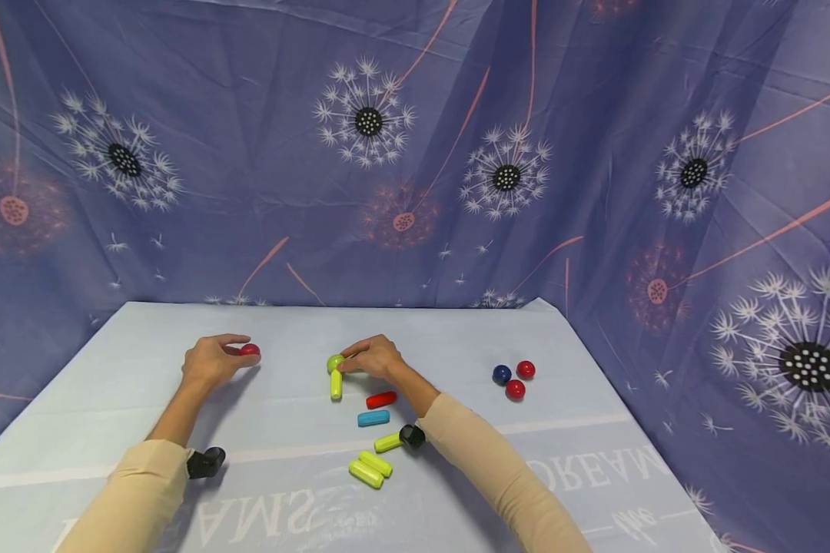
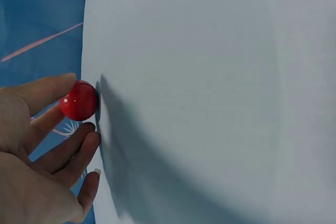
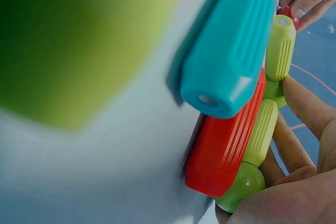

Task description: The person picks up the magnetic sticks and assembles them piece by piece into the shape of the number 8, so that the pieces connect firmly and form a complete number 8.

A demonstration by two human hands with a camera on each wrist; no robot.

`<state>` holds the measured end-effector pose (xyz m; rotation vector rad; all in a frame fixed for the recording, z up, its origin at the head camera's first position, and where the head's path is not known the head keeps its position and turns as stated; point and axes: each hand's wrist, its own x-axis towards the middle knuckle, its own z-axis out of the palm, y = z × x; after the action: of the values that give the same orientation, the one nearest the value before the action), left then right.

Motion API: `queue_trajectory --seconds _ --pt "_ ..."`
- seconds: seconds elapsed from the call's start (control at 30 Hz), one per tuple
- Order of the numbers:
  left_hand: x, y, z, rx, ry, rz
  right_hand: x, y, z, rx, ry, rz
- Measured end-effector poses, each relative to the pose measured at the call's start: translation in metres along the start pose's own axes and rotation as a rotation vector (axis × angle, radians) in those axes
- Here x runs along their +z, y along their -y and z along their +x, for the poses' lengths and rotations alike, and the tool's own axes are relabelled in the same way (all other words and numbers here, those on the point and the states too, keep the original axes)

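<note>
The left hand (image 1: 207, 362) pinches a glossy red ball (image 2: 80, 101) between thumb and fingers, low over the table's far left part. Near the table's back middle, the right hand (image 1: 375, 357) has its fingertips round a green ball (image 1: 335, 363). A yellow-green ridged rod (image 1: 336, 384) meets that ball and points toward the near side. In the right wrist view, a second yellow-green rod (image 3: 261, 132) and a second green ball (image 3: 240, 187) lie along the palm; the hand hides them in the head view. A red rod (image 1: 381, 400) and a blue rod (image 1: 373, 418) lie just in front.
Several yellow-green rods (image 1: 365, 474) lie at the table's near middle. On the right, two red balls (image 1: 515, 390) and a dark blue ball (image 1: 502, 375) sit close together. A patterned blue cloth (image 1: 415, 192) hangs behind the pale table cover (image 1: 283, 415).
</note>
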<state>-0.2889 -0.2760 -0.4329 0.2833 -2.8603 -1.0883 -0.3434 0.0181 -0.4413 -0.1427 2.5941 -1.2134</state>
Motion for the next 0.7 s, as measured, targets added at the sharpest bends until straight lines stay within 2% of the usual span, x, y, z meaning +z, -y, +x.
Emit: queue_trajectory --seconds 0.23,0.4,0.57,0.7 --pt "0.003 0.004 0.002 -0.005 -0.039 -0.015 0.000 0.001 0.001 0.022 0.009 0.026" --pt "0.005 0.003 0.002 0.046 -0.035 -0.012 0.000 0.001 0.000 0.024 0.009 0.022" --pt "0.007 -0.008 0.000 0.123 0.048 -0.006 0.000 0.001 0.000 0.014 0.002 0.017" --pt "0.011 -0.023 -0.005 0.186 0.121 -0.003 0.000 0.001 0.000 0.007 0.004 0.021"
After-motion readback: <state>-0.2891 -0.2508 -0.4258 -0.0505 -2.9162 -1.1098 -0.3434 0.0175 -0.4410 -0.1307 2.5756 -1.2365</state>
